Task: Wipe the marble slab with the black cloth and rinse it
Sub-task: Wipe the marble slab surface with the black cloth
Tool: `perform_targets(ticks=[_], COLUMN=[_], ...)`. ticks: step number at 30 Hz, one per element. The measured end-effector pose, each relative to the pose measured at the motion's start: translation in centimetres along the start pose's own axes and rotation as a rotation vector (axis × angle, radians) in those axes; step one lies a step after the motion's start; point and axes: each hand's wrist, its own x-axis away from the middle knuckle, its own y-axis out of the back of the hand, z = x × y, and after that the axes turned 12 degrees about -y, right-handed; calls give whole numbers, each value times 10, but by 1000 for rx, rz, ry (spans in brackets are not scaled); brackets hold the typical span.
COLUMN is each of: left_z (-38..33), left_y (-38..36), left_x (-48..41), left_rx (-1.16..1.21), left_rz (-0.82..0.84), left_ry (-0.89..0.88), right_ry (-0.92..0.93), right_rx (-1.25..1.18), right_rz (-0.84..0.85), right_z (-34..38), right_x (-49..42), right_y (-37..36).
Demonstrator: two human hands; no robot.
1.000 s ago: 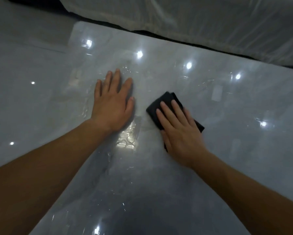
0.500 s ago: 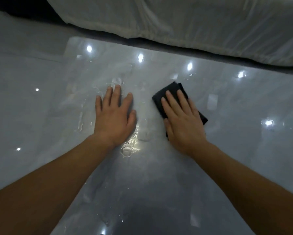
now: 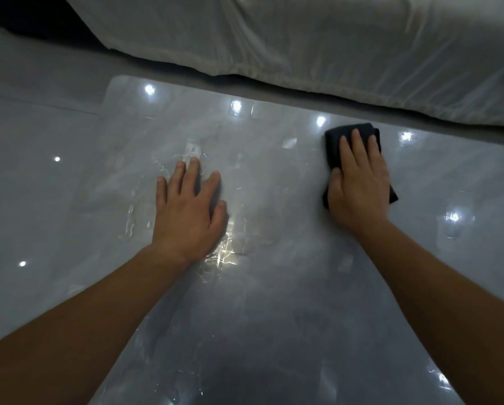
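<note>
Right hand (image 3: 358, 182) flat on black cloth (image 3: 334, 138), fingers straight, pressing it onto marble slab (image 3: 274, 302) near the slab's far edge, right of its centre. Left hand (image 3: 189, 211) palm-down mid-slab, fingers straight, slightly spread, holding nothing. Water streaks (image 3: 131, 220) on slab around it. White sheet (image 3: 303, 39) beyond slab's far edge.

White draped sheet (image 3: 332, 39) behind dim grey floor (image 3: 25, 118)
</note>
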Motion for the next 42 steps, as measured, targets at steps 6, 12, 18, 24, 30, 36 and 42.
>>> perform_targets(ticks=[6, 12, 18, 24, 30, 36, 42], left_z=[3, 16, 61, 106, 129, 133, 141], left_y=[3, 12, 25, 31, 29, 28, 28], left_x=[2, 4, 23, 40, 47, 45, 47], left_rx=[-2, 75, 96, 38, 24, -8, 23], left_rz=[27, 52, -60, -51, -19, 4, -34], left_ry=[-11, -58, -61, 74, 17, -9, -58], right_ry=[472, 283, 593, 523, 332, 708, 497], right_rx=[155, 127, 154, 205, 124, 207, 192], right_rz=[101, 81, 110, 144, 60, 201, 125], right_z=[67, 74, 154, 132, 221, 218, 292], right_x=[17, -14, 45, 27, 8, 42, -25], right_y=[-24, -19, -52, -41, -58, -61, -67])
